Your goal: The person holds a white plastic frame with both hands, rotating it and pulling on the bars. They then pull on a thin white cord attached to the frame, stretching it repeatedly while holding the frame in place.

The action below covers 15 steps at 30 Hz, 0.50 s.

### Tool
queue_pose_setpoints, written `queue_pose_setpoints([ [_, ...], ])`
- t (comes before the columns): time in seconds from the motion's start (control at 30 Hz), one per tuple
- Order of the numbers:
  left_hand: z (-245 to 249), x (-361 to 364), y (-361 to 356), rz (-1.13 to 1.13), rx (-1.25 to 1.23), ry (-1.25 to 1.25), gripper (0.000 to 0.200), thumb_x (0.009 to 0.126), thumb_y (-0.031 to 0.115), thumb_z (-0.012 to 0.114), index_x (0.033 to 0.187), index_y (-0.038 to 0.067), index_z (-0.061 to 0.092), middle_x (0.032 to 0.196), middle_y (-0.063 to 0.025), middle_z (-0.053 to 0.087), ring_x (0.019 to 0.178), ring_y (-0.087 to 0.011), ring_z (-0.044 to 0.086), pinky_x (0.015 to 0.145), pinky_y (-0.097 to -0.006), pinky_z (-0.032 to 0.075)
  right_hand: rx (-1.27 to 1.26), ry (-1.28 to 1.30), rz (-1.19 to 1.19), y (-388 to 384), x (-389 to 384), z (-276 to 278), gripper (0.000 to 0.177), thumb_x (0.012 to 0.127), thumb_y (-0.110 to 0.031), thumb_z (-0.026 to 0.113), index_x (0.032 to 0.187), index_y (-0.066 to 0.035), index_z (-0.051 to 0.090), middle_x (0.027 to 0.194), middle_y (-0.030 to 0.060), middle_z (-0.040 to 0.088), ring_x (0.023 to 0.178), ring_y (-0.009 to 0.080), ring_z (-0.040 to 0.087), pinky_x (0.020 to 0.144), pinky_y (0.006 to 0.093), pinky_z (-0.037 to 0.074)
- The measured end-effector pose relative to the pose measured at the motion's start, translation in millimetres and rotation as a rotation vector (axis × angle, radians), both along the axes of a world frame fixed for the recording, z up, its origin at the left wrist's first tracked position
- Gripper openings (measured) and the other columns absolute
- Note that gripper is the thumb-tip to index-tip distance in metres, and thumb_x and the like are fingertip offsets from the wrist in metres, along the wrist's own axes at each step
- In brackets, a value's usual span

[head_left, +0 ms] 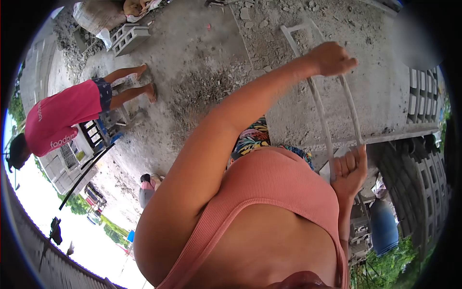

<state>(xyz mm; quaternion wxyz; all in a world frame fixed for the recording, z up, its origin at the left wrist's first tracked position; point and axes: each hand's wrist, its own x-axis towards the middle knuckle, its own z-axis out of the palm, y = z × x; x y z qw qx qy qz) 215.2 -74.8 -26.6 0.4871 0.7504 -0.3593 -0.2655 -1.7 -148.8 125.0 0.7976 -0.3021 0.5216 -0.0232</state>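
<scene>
A narrow grey frame with two long bars and a crosspiece at its far end stretches out in front of me over dusty concrete ground. My left hand is a closed fist around the middle of the frame, thumb to the right, arm reaching across my body. Nearer my body, my right hand has its fingers curled at the near end of the bars. What its palm presses on is hidden.
A person in a pink shirt stands at the left. Hollow concrete blocks sit at the upper left beside a sack, with more hollow blocks at the right. A blue barrel stands lower right. Loose rubble covers the ground ahead.
</scene>
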Motion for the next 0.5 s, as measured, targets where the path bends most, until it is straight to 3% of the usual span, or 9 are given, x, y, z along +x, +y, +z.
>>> queue_pose_setpoints([
  [0.07,0.0,-32.8,-5.1,-0.085,-0.052,0.029,0.057,0.09,0.047,0.029,0.046,0.014,0.045,0.039,0.0024,0.041,0.032,-0.0074,0.037,0.036,-0.0304,0.034,-0.008,0.107,0.009,-14.3,-28.7,5.5,0.044,0.095,-0.028,0.044,0.057,-0.017,0.024,0.046,-0.0072,0.013,0.036,0.0047,0.008,0.034,0.0236,0.015],
  [0.17,-5.5,-23.5,-10.1,-0.077,-0.04,0.065,0.057,0.09,0.047,0.029,0.046,0.014,0.046,0.039,0.0033,0.04,0.031,-0.0063,0.034,0.036,-0.0294,0.034,-0.029,0.12,0.02,-17.0,-17.5,5.8,0.044,0.095,-0.028,0.043,0.057,-0.017,0.024,0.046,-0.0071,0.013,0.036,0.0046,0.008,0.034,0.0236,0.015],
  [0.2,-0.8,-1.5,-12.3,-0.032,0.025,0.133,0.057,0.089,0.046,0.031,0.043,0.014,0.041,0.037,0.0019,0.037,0.03,-0.0095,0.028,0.043,-0.0336,0.039,0.097,-0.021,0.021,-18.1,-1.6,1.6,0.044,0.095,-0.028,0.044,0.057,-0.017,0.023,0.047,-0.0065,0.013,0.038,0.0052,0.009,0.036,0.0236,0.016],
  [0.23,9.6,28.1,-9.3,-0.002,0.082,0.156,0.058,0.088,0.047,0.032,0.046,0.012,0.05,0.042,-0.0013,0.048,0.034,-0.012,0.04,0.051,-0.0342,0.044,0.046,-0.069,0.008,-8.3,21.9,-9.1,0.044,0.095,-0.027,0.044,0.057,-0.016,0.023,0.048,-0.0061,0.014,0.039,0.0057,0.01,0.038,0.0238,0.017],
  [0.3,-22.9,86.7,-26.2,0.006,0.083,-0.069,0.056,0.087,0.045,0.034,0.06,0.008,0.066,0.061,-0.0076,0.063,0.056,-0.0196,0.06,0.066,-0.0353,0.049,-0.014,-0.159,-0.005,10.7,59.5,-24.4,0.044,0.094,-0.027,0.045,0.058,-0.015,0.024,0.049,-0.0056,0.014,0.041,0.0065,0.011,0.04,0.0243,0.019],
  [0.43,-1.5,72.7,-13.3,0.0,0.122,-0.12,0.057,0.088,0.044,0.031,0.06,0.009,0.066,0.064,-0.0065,0.064,0.061,-0.0186,0.062,0.07,-0.0369,0.05,0.062,-0.203,-0.042,13.7,53.1,-25.5,0.043,0.095,-0.026,0.044,0.058,-0.016,0.025,0.049,-0.0057,0.014,0.041,0.007,0.011,0.04,0.0252,0.019],
  [0.5,4.1,34.4,-5.5,-0.002,0.05,0.016,0.059,0.087,0.046,0.03,0.051,0.008,0.057,0.056,-0.0056,0.061,0.048,-0.0189,0.057,0.062,-0.036,0.05,0.061,-0.126,-0.004,7.7,23.1,-9.0,0.044,0.095,-0.027,0.044,0.057,-0.017,0.024,0.049,-0.0062,0.014,0.04,0.0066,0.011,0.039,0.0247,0.019],
])
